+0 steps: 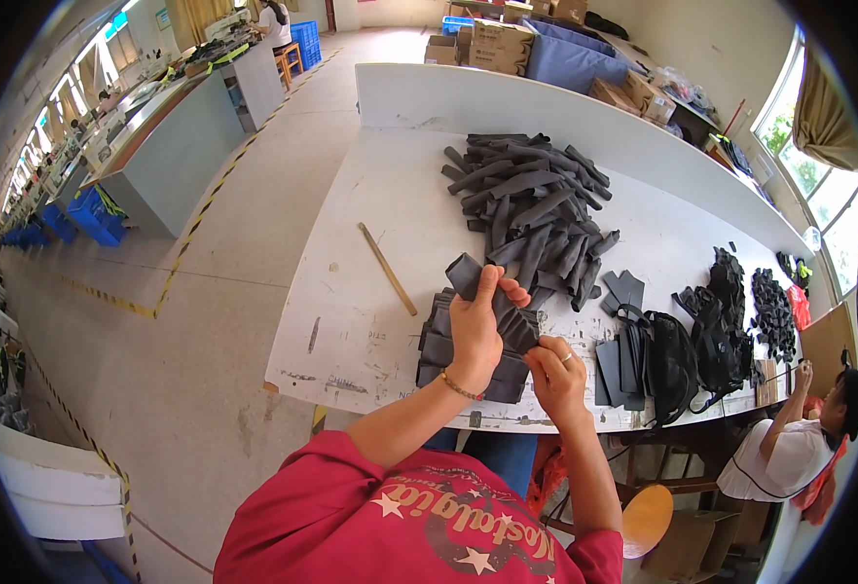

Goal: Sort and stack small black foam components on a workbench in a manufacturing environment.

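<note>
Left hand [474,331], fingers curled and grasping a dark grey strip [470,275], thumb pressed against its upper part; the strip stands just above a stack [445,343] of like strips at the near edge of the white table [390,195]; right hand [557,372], ring on one finger, fingers pinched on the lower end of the same strip beside the stack. Behind the hands, a loose pile [531,209] of strips at mid-table; to the left of it, well apart, a wooden stick [387,269] lying flat; to the right, flat grey pieces [623,289] and black bags [687,355]; at the far right a seated person [789,453] in white at the table's end.
</note>
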Tool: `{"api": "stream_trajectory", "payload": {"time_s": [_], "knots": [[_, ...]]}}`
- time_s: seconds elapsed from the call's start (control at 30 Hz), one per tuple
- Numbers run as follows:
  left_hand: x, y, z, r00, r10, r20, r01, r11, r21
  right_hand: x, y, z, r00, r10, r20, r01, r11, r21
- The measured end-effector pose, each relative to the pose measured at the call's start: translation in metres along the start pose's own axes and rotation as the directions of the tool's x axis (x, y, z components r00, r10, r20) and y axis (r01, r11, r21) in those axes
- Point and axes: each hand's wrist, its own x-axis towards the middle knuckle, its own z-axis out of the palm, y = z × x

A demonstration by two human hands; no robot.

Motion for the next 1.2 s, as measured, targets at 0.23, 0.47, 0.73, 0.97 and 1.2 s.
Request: {"api": "stream_trajectory", "payload": {"time_s": [0.23,0.47,0.73,0.97,1.2], "knots": [[0.009,0.005,-0.004,0.997,-0.065,0.032,0.068,0.989,-0.135,0.004,-0.006,0.011,0.839,0.543,0.019,-0.514,0.782,0.352],[0.018,0.017,-0.003,0.977,-0.019,0.211,0.051,0.988,-0.149,-0.022,-0.001,0.016,0.735,0.598,-0.32,-0.332,0.728,0.6],[0.013,0.011,-0.008,0.872,-0.025,0.488,0.047,0.998,-0.034,0.001,-0.012,-0.001,0.536,0.84,0.083,-0.6,0.31,0.738],[0.022,-0.005,-0.033,0.88,-0.177,0.441,0.293,0.933,-0.209,-0.009,-0.011,0.0,0.88,0.282,-0.383,-0.274,0.959,0.076],[0.035,0.006,-0.039,0.935,-0.177,0.307,0.225,0.966,-0.128,-0.008,0.002,0.001,0.892,0.345,-0.293,-0.325,0.939,0.117]]}}
